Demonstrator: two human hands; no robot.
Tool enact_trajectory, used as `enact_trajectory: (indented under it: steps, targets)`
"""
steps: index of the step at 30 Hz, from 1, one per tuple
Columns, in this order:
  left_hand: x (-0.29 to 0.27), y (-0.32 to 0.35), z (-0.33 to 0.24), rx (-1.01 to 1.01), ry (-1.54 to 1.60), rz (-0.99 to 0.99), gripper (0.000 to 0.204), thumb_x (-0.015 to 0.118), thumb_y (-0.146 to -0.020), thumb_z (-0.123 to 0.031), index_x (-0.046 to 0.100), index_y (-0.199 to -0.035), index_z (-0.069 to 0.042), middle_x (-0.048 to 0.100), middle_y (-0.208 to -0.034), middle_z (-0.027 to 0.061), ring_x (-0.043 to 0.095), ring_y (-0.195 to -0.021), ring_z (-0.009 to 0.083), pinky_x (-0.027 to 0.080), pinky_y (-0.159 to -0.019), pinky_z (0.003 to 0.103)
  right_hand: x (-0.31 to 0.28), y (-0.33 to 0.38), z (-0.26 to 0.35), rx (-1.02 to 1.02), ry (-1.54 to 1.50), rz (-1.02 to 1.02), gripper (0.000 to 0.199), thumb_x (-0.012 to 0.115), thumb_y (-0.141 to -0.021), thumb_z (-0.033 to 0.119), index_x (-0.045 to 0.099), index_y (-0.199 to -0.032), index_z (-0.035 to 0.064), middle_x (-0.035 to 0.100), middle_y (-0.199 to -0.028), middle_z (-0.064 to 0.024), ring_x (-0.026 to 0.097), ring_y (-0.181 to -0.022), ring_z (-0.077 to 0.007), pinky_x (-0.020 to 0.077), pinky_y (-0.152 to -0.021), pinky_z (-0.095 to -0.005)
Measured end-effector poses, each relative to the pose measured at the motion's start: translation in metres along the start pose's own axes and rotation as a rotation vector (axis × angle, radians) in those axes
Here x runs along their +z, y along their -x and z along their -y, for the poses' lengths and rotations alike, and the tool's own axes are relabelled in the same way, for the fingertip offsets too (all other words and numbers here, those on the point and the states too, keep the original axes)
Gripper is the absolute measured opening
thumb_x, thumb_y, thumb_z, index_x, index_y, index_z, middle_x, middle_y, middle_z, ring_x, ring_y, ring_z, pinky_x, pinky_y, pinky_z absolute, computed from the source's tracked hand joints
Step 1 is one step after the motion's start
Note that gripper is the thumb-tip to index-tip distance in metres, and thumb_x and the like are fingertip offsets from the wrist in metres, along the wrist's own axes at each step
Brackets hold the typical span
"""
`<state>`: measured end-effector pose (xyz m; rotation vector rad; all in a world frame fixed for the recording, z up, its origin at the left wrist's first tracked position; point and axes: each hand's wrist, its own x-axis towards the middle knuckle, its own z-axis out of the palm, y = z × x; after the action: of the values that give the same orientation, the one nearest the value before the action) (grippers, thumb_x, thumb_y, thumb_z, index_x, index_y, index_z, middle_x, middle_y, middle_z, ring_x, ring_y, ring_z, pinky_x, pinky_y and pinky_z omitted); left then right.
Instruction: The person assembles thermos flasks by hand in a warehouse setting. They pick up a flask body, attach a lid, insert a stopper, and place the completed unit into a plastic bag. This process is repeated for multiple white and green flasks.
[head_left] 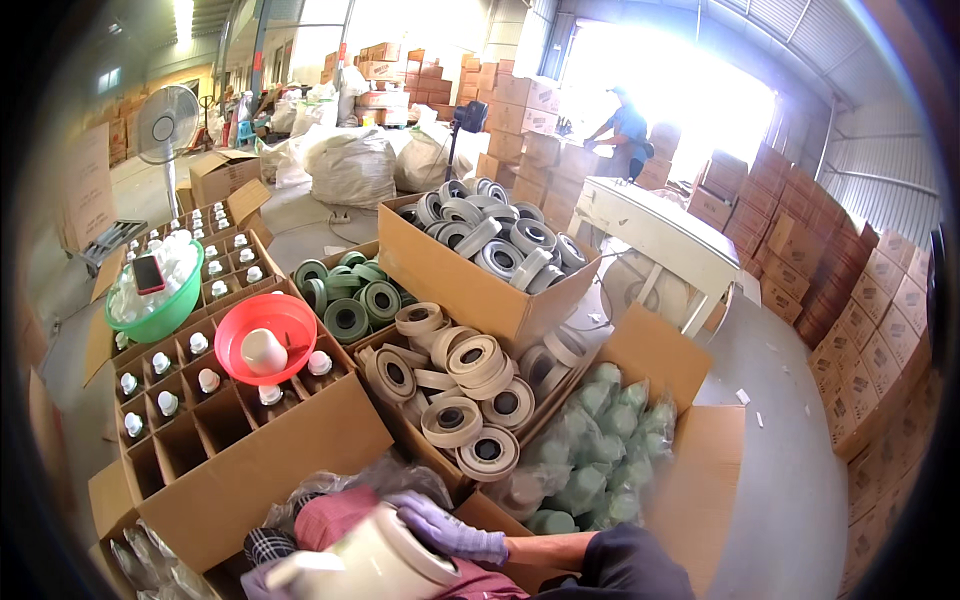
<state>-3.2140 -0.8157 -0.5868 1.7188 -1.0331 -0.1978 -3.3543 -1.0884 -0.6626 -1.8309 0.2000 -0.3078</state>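
A cream-coloured jug (365,560) with a handle-like part lies tilted across my lap, its round end toward the right. My right hand (450,530), in a lavender knit glove, is closed over the edge of that end. Most of my left hand (262,580) is hidden behind the jug; only a lavender patch shows, its fingers out of sight. Just ahead, a carton holds cream rings (470,360) with dark centres. Right of it are green cup-like pieces (590,490) in clear plastic bags.
A divided carton (260,430) with white-capped bottles stands left, bearing a red bowl (265,310) and a green basin (190,310) with a phone. Beyond are green rings (350,315) and a box of grey rings (500,235). A white table (655,220), stacked cartons and another person (625,135) are farther off.
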Motion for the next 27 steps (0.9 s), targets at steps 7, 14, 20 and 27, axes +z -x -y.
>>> enact_trajectory:
  steps: [7,14,20,27]
  targets:
    - [0.012,-0.057,-0.025,0.271,-0.131,-0.176,0.018,0.074,-0.076,-0.014,0.068,-0.082,0.003,0.068,-0.078,0.0061,0.064,-0.083,0.0181,0.050,-0.080,0.034,0.000,-0.051,-0.005,0.027,-0.680,-0.097,0.039,0.043,-0.105,0.030,0.045,-0.136,0.0062,0.050,-0.130,-0.0085,0.047,-0.123,-0.0186,0.0369,-0.107,-0.0325]
    - [0.002,-0.027,-0.004,-0.634,0.655,-0.118,0.045,0.068,-0.086,-0.039,0.070,-0.091,0.006,0.071,-0.088,0.0100,0.068,-0.080,0.0168,0.053,-0.071,0.029,-0.004,-0.066,0.092,-0.625,-0.010,0.232,0.057,0.038,-0.100,0.042,0.042,-0.142,0.0034,0.032,-0.149,-0.0200,0.020,-0.145,-0.0330,0.0196,-0.116,-0.0482]
    - [0.008,-0.050,-0.025,0.464,-0.340,-0.038,0.022,0.063,-0.078,-0.008,0.069,-0.098,-0.004,0.070,-0.099,0.0142,0.067,-0.097,0.0311,0.050,-0.095,0.046,0.003,-0.077,-0.006,0.632,-1.167,0.218,0.061,0.049,-0.098,0.048,0.049,-0.138,0.0024,0.062,-0.123,-0.0208,0.063,-0.110,-0.0272,0.0477,-0.101,-0.0411]
    - [-0.035,-0.027,0.054,-0.279,0.265,-0.103,0.021,0.064,-0.085,-0.009,0.069,-0.101,0.003,0.071,-0.097,0.0105,0.067,-0.091,0.0198,0.053,-0.083,0.034,-0.007,-0.078,0.056,-0.473,-0.093,0.179,0.071,0.041,-0.098,0.053,0.030,-0.150,0.0055,0.018,-0.158,-0.0203,0.014,-0.147,-0.0338,0.0160,-0.118,-0.0454]
